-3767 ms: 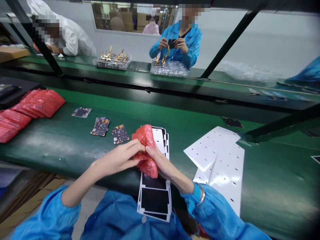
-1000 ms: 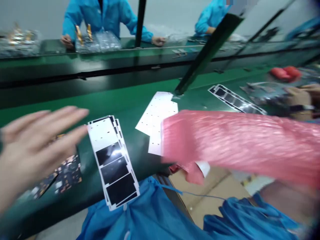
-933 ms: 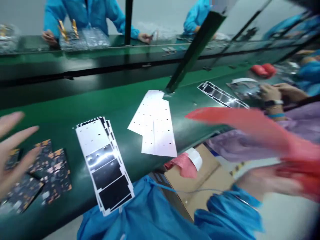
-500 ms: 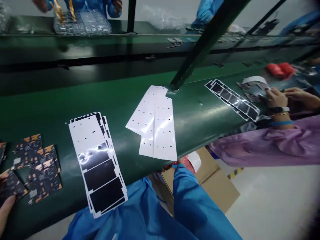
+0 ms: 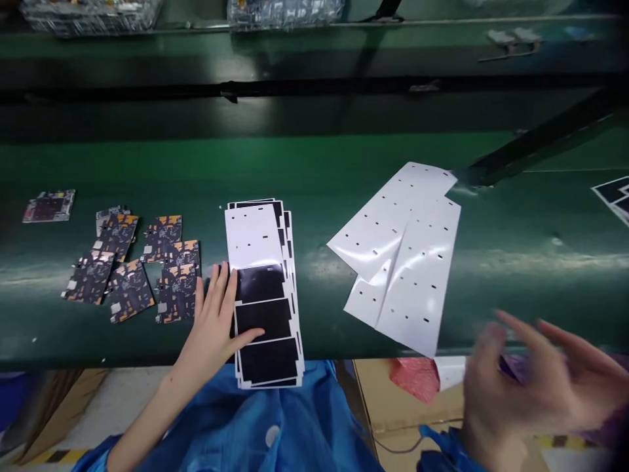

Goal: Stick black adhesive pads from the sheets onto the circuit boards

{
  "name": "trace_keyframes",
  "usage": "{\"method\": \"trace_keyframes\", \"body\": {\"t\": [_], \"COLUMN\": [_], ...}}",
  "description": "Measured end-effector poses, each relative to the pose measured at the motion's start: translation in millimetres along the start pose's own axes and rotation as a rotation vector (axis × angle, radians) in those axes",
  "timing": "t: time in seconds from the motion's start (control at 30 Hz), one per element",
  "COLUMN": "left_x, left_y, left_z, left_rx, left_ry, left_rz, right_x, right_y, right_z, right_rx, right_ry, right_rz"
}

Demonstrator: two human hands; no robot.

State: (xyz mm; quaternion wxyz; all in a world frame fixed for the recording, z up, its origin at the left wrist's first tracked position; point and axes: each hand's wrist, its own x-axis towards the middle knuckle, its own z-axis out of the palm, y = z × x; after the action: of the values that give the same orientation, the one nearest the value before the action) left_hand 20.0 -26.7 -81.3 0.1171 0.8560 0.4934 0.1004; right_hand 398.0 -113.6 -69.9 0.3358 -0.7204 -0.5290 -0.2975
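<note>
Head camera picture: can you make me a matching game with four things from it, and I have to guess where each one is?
Column one
1. left hand
2. right hand
3. circuit boards
4. white punched sheets

Column two
a. spread loose on the green belt, left of the stack
b. resting open on the left edge of the stack of sheets with black panels
c. empty and blurred, fingers spread, in front of the belt's near edge
d. lying right of the stack, overlapping each other

Pairs: 1-b, 2-c, 3-a, 4-d
</note>
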Motion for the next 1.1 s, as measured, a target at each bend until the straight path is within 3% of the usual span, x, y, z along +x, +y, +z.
{"method": "trace_keyframes", "body": {"t": [0.03, 0.07, 0.13, 0.2, 0.3, 0.4, 0.57, 0.7, 0.87, 0.97, 1.1], "left_x": [0.5, -0.2, -4.4, -10.2, -18.4, -22.8, -13.3, 3.4, 9.1, 6.4, 8.1], "left_y": [0.3, 0.1, -0.6, -1.5, -4.5, -9.5, -7.2, 10.2, 28.6, 33.5, 37.8], "left_z": [0.8, 0.5, -2.8, -7.8, -14.7, -17.0, -11.9, -10.2, -9.6, -9.4, -12.8], "left_rx": [-0.02, -0.045, -0.101, -0.149, -0.184, -0.201, -0.302, -0.643, -0.99, -0.977, -0.875], "left_ry": [0.005, 0.014, 0.043, 0.09, 0.151, 0.186, 0.215, 0.226, 0.238, 0.258, 0.312], "left_rz": [-0.023, -0.045, -0.087, -0.127, -0.173, -0.184, -0.112, -0.11, -0.342, -0.32, -0.22], "right_x": [6.5, 13.9, 27.7, 34.9, 30.2, 17.6, 10.4, 21.1, 44.5, 53.5, 57.6], "right_y": [-24.2, -50.0, -100.1, -140.2, -171.9, -175.8, -165.3, -166.4, -178.3, -183.3, -186.4], "right_z": [0.5, 3.7, 18.8, 42.5, 77.7, 93.9, 88.2, 75.9, 51.4, 45.6, 47.4], "right_rx": [0.062, 0.197, 0.493, 0.636, 0.697, 0.717, 0.782, 0.826, 0.814, 0.867, 0.885], "right_ry": [-0.048, -0.195, -0.513, -0.833, -1.009, -1.009, -0.885, -0.93, -0.703, -0.608, -0.6], "right_rz": [-0.041, -0.033, -0.247, -0.515, -0.719, -0.729, -0.573, -0.503, -0.594, -0.642, -0.699]}}
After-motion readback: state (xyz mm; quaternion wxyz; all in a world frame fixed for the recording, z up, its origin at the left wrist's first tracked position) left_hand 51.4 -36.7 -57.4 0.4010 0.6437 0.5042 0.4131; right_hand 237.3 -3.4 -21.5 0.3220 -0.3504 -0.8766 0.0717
